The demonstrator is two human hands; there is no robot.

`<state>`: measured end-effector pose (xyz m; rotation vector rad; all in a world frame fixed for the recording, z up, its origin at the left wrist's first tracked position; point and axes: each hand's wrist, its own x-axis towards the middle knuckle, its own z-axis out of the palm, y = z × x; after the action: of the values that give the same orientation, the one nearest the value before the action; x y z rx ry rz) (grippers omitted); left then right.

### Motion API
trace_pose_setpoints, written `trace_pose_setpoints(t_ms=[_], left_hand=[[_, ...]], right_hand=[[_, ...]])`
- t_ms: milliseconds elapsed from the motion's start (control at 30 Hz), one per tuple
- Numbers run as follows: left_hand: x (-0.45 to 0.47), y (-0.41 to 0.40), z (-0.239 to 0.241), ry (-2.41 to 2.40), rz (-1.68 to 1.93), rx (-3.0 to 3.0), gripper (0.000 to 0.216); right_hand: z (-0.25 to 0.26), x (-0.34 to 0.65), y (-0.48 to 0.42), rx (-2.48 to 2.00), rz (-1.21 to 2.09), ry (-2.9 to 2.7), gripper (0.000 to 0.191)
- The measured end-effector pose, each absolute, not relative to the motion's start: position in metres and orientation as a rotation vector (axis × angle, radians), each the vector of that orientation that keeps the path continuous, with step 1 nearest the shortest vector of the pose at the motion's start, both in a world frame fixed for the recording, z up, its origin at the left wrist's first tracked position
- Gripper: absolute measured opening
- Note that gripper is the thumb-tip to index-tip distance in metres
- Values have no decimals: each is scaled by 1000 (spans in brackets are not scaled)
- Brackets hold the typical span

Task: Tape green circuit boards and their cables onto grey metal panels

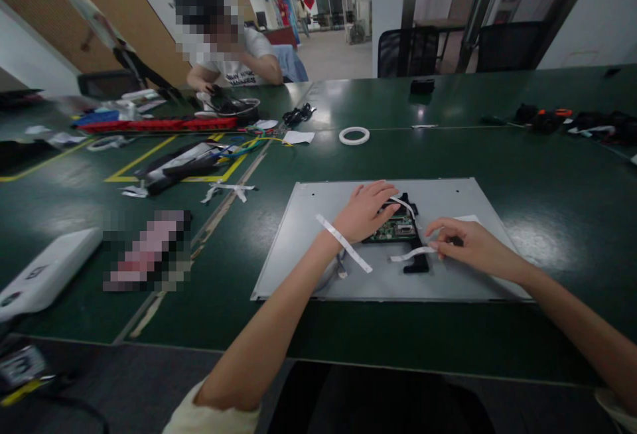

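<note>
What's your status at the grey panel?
Left hand resting on circuit board atop grey panel. Right hand holding tape strip. In the way: second strip across left wrist.

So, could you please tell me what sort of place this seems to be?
Probably an electronics workshop within an office: there is a circuit board, loose wires on a long green table, and black chairs beyond.
</note>
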<state>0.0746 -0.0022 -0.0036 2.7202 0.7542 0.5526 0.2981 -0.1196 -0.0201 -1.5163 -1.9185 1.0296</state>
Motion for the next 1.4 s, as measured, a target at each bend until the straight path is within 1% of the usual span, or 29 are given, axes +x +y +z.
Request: trace_pose_setpoints(t_ms=[133,300,433,567,700,767,833,933,1100,1233,1400], left_hand=[[81,-11,1,490,607,2528,33],[91,-26,-3,348,472,2354,35],[93,-28,-6,376,430,2307,36],[92,-28,0,464,415,2233,28],[93,-35,12,527,448,1945,29],[93,-40,18,494,358,1793,31],[92,-43,22,461,252,1718,28],[90,-43,24,475,168,1689,22],[85,-37,23,509,185,1689,17],[84,-38,24,510,181,1700,18],[83,-38,24,446,201,1719,17]], right_hand=[[-21,296,-120,-1414,1124,-1784,27],[-19,285,-123,-1305,1180,-1706,26],[-19,281,-126,-1225,1198,-1636,23],[-19,283,-126,-1203,1160,-1551,26],[-16,283,-127,-1208,1095,-1502,28],[-14,282,-128,-1201,1057,-1482,26],[-13,282,-129,-1197,1031,-1480,24],[-15,286,-129,-1226,999,-1503,24],[-17,291,-129,-1313,916,-1588,27],[-10,288,-131,-1363,884,-1643,28],[-5,285,-130,-1341,842,-1783,24]])
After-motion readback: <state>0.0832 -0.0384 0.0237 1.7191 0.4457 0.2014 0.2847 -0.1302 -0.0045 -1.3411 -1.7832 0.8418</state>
